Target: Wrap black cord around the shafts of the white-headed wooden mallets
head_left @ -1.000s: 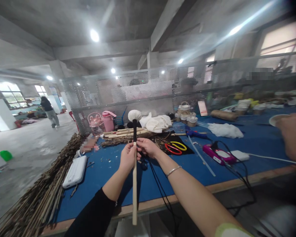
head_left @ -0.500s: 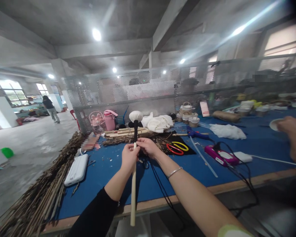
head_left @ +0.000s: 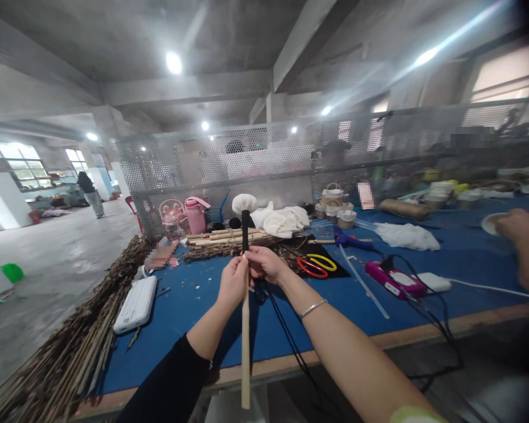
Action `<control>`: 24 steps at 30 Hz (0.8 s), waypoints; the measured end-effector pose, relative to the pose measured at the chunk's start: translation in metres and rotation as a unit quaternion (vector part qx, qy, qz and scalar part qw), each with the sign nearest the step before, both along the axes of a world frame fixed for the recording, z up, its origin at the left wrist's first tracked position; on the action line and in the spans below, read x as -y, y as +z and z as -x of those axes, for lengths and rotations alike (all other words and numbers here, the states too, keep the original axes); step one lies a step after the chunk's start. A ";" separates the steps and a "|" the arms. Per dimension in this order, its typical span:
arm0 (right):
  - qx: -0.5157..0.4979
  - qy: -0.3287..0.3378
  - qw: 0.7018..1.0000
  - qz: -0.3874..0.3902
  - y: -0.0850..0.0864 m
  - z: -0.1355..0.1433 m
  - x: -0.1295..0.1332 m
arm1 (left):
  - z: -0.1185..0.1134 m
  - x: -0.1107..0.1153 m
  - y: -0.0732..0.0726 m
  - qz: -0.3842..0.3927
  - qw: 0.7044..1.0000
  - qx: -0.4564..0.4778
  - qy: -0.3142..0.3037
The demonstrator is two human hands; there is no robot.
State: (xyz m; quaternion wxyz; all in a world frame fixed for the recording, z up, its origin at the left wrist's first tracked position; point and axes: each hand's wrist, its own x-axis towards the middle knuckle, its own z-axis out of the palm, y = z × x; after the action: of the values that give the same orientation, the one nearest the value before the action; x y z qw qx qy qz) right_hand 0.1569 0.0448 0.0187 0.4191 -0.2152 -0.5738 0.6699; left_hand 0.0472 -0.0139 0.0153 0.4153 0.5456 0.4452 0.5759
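Observation:
Both hands are at a pale wooden stick [head_left: 245,341] with a round white cloth-covered head [head_left: 244,204] and a black cord wrapping [head_left: 245,230] below the head. My left hand [head_left: 234,281] is closed around the stick just under the wrapping. Right beside it, my right hand [head_left: 265,264] pinches at the lower end of the wrapping, its fingertips partly hidden behind the stick. Loose black cord [head_left: 286,332] trails from under my right hand over the table's front edge. The stick stands nearly upright, its bare end reaching past that edge.
Scissors with red and yellow handles [head_left: 312,267] lie right of my hands. Behind are wooden sticks [head_left: 224,238] and white cloth [head_left: 284,220]. A white power bank [head_left: 136,304] and dry stalks [head_left: 70,335] lie left. Another person's hand [head_left: 522,235] is at far right.
The stick has swung more upright, its bare lower end moving right. The white head has tilted slightly, showing more black wrapping. Both hands stay close together on it. A distant person has shifted a little.

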 end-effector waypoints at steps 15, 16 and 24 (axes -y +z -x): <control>0.091 -0.029 0.995 -0.016 -0.002 -0.003 -0.003 | 0.040 -0.007 0.013 0.112 0.986 -0.058 -0.105; 0.086 -0.020 0.996 -0.013 -0.002 -0.004 -0.004 | 0.040 -0.007 0.012 0.120 0.985 -0.043 -0.117; 0.042 0.050 0.998 0.003 -0.001 -0.008 -0.003 | 0.033 -0.004 0.011 0.131 0.968 0.037 -0.209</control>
State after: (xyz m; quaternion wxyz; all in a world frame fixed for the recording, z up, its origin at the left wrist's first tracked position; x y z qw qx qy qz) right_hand 0.1650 0.0475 0.0174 0.3600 -0.2150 -0.5989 0.6822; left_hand 0.0140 -0.0103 0.0268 0.6101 0.5461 0.3771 0.4329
